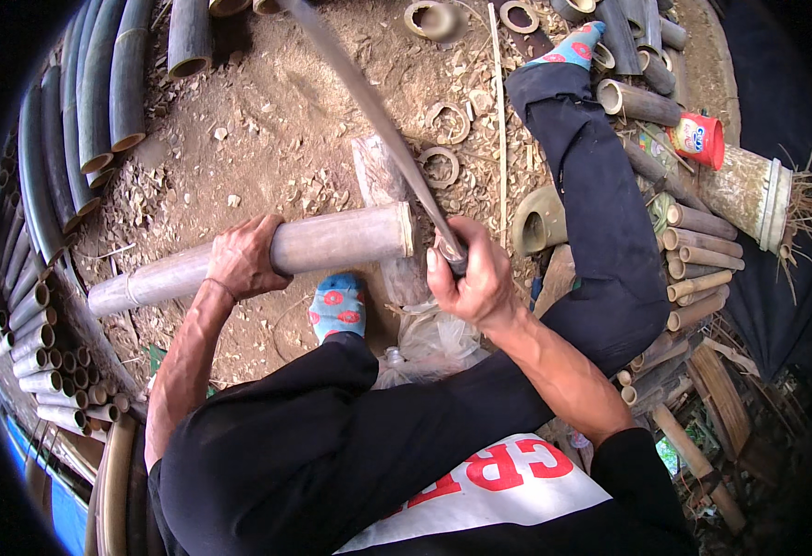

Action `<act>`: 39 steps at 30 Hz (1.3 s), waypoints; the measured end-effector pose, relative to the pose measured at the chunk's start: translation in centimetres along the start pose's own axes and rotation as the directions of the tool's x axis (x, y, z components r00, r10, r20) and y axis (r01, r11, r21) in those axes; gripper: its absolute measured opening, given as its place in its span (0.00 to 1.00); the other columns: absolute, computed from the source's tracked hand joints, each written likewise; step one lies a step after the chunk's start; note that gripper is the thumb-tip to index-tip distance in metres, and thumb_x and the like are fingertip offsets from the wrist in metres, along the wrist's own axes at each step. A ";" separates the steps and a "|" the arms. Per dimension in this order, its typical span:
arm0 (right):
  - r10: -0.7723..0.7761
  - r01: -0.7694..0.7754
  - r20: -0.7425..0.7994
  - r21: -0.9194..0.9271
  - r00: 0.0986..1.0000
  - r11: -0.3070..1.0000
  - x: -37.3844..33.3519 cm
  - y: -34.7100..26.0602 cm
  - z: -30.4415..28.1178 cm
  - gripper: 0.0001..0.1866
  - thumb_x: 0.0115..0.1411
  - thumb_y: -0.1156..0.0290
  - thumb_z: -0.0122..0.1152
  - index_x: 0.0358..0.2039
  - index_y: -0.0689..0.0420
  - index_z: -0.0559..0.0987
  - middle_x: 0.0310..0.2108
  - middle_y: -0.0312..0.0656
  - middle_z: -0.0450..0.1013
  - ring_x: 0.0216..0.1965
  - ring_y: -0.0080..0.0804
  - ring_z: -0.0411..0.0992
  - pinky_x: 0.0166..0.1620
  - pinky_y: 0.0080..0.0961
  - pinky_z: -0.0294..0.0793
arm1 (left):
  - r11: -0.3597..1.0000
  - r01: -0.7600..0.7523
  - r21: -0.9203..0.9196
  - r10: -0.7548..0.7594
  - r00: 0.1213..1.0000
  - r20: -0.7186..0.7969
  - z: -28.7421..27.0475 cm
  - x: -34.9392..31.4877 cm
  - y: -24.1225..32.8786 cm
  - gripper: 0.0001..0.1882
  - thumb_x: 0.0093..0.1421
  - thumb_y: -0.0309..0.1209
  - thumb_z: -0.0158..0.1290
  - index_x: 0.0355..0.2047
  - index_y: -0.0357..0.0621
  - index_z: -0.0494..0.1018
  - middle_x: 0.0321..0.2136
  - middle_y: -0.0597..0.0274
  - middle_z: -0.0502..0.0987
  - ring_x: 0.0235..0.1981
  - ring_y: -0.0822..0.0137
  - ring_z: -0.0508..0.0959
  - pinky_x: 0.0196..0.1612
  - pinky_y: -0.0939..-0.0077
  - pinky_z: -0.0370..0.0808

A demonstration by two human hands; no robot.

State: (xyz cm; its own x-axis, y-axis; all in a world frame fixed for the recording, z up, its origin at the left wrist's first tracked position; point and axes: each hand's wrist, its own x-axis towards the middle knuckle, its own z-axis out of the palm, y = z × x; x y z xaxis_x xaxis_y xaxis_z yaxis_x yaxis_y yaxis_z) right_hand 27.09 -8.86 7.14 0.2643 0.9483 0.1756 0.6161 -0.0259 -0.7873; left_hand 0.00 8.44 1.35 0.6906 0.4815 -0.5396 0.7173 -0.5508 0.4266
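A thick bamboo pole (341, 242) lies crosswise in front of me, its cut end toward the right. My left hand (244, 257) is wrapped round it near its middle. Beneath its right part is a short wooden log (380, 170), which shows on both sides of the pole. My right hand (476, 278) is closed on the handle of a machete (369, 100), just right of the pole's cut end. The long blade slants up and to the left, slightly blurred and apart from the pole.
Bamboo poles (131, 79) line the left, with cut pieces (49, 357) stacked below them. Bamboo rings (440, 167) and chips lie on the dirt ahead. On the right are short bamboo lengths (699, 243), a red packet (698, 139) and a dirty bucket (749, 195). Clear plastic (429, 345) lies near my foot.
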 end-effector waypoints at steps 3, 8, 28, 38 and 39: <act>0.401 -0.314 0.364 -0.275 0.840 0.909 -1.0 3.3 0.8 0.14 0.62 0.69 0.59 0.43 0.64 0.71 0.28 0.53 0.75 0.25 0.52 0.77 0.28 0.42 0.77 | 1.000 -0.006 0.020 0.005 1.000 0.011 -0.1 0.3 -0.3 0.38 0.33 0.41 0.68 0.49 0.49 0.71 0.38 0.56 0.78 0.43 0.51 0.79 0.46 0.56 0.76; 0.189 -0.197 0.143 0.048 0.972 0.979 0.6 -0.7 -0.2 0.14 0.63 0.69 0.59 0.43 0.65 0.71 0.26 0.54 0.74 0.26 0.50 0.77 0.28 0.39 0.75 | 0.999 -0.014 0.033 0.017 0.994 -0.107 1.0 -0.6 -0.5 0.34 0.35 0.38 0.67 0.47 0.50 0.71 0.37 0.56 0.78 0.41 0.51 0.79 0.45 0.56 0.75; 0.270 -0.277 0.200 0.006 0.942 0.961 -0.3 0.4 0.1 0.17 0.62 0.65 0.60 0.44 0.63 0.71 0.24 0.52 0.75 0.25 0.52 0.78 0.26 0.42 0.76 | 0.979 0.032 0.202 0.053 0.913 -0.404 4.1 -2.5 0.4 0.36 0.37 0.34 0.67 0.50 0.45 0.70 0.44 0.55 0.77 0.45 0.54 0.76 0.53 0.56 0.69; 0.297 -0.302 0.257 -0.021 0.920 0.953 0.2 0.1 -0.2 0.13 0.64 0.65 0.57 0.37 0.62 0.68 0.24 0.54 0.75 0.22 0.47 0.77 0.24 0.40 0.75 | 0.961 0.061 0.269 0.083 0.865 -0.495 5.5 -2.6 0.3 0.36 0.40 0.36 0.67 0.52 0.45 0.70 0.48 0.56 0.76 0.51 0.55 0.74 0.56 0.55 0.66; 0.190 -0.197 0.136 0.045 0.972 0.979 0.9 -0.7 -0.2 0.13 0.64 0.66 0.57 0.37 0.62 0.68 0.24 0.54 0.75 0.21 0.46 0.77 0.24 0.40 0.76 | 0.960 0.058 0.273 0.096 0.849 -0.520 5.5 -2.6 0.5 0.35 0.41 0.36 0.67 0.52 0.45 0.70 0.48 0.56 0.76 0.51 0.55 0.74 0.57 0.55 0.66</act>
State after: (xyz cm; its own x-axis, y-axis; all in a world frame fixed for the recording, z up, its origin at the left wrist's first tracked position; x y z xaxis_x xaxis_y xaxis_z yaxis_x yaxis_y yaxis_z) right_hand 27.08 -8.05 7.96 0.2731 0.9602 -0.0589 0.5175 -0.1982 -0.8324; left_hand -1.97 3.16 -1.05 0.7031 0.7100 -0.0400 0.7040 -0.6870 0.1800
